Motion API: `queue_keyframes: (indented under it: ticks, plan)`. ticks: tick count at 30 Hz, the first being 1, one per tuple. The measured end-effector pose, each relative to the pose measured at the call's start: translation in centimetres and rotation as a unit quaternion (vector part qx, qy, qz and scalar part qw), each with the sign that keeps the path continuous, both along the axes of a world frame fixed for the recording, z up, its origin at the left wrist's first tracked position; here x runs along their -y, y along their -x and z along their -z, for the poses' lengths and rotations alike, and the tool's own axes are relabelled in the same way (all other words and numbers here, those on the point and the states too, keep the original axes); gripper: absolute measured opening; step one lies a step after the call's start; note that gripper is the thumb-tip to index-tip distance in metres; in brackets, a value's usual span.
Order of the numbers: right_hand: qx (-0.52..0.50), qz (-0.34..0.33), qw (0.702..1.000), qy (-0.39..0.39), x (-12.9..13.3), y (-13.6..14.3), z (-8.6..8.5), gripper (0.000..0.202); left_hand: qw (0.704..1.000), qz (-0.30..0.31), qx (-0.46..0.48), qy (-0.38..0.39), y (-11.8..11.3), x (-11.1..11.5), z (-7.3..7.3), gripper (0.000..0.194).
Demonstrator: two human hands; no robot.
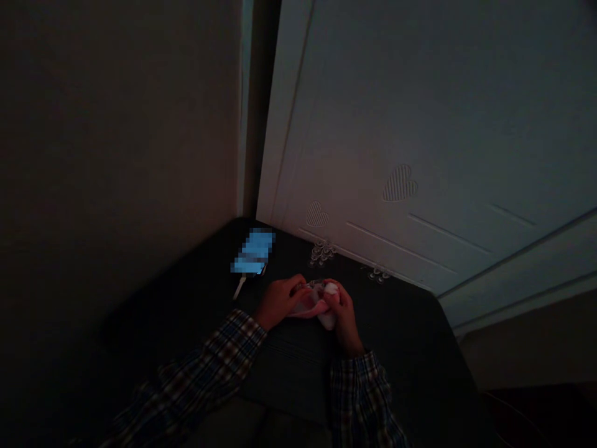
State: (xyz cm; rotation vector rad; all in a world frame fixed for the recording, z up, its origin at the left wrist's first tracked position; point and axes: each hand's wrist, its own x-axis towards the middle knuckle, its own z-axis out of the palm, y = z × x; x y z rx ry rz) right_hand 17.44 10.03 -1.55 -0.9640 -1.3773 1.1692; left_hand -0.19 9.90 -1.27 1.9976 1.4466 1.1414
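In dim light, a soft pink-and-white cloth [313,307] is bunched between my two hands above a dark table. My left hand [278,301] pinches its left side, with thumb and fingers curled inward. Fingers of my right hand [345,311] wrap around the right side, where a white part sticks up and another hangs below. A small clear piece seems to show at the top of the cloth between my fingertips, too dim to make out. Just beyond my hands stands a cluster of small clear round pieces [321,252], with several more clear pieces [379,274] farther right.
A phone [254,251] with a lit, blurred screen lies at the back left, a white cable [239,287] at its near end. The dark tabletop [401,348] meets a white panel with heart patterns [400,183] behind and a wall [140,124] at left.
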Motion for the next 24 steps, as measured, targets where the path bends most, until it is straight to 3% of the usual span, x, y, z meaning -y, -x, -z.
queue_keyframes:
  ticks: [7,14,24]
  plan:
    - [-0.026,0.057,0.998,0.017,-0.2,-0.7,0.3,0.029,0.999,-0.019,0.028,0.003,0.3,-0.4,0.3,0.034]
    - [0.022,0.015,0.999,-0.018,0.1,0.2,-0.6,0.035,1.0,-0.012,-0.013,0.007,0.0,-0.2,0.7,0.035]
    - [0.103,0.01,0.993,-0.053,-0.1,-0.3,-0.3,0.023,0.999,-0.024,-0.029,0.004,-0.1,0.2,0.3,0.032]
